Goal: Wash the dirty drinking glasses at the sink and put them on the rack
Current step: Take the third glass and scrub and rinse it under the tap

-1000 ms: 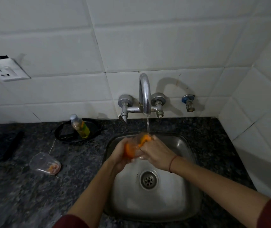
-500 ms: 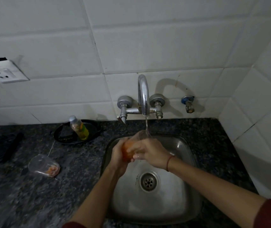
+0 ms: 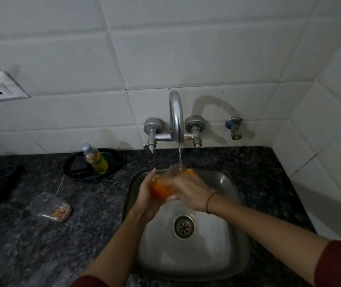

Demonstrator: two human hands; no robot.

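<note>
A clear drinking glass smeared with orange residue is held over the steel sink, directly under the thin stream of water falling from the curved tap. The left hand cups it from the left side, fingers curled around its wall. The right hand covers it from the right, fingers wrapped over the glass and pressed close together; a red thread bracelet circles that wrist. The glass hangs above the basin's back half, well clear of the drain. On the dark granite counter to the left, a second dirty glass lies on its side with orange bits inside. Farther back, a bottle of yellow-green liquid stands in a black tray near the tiled wall
</note>
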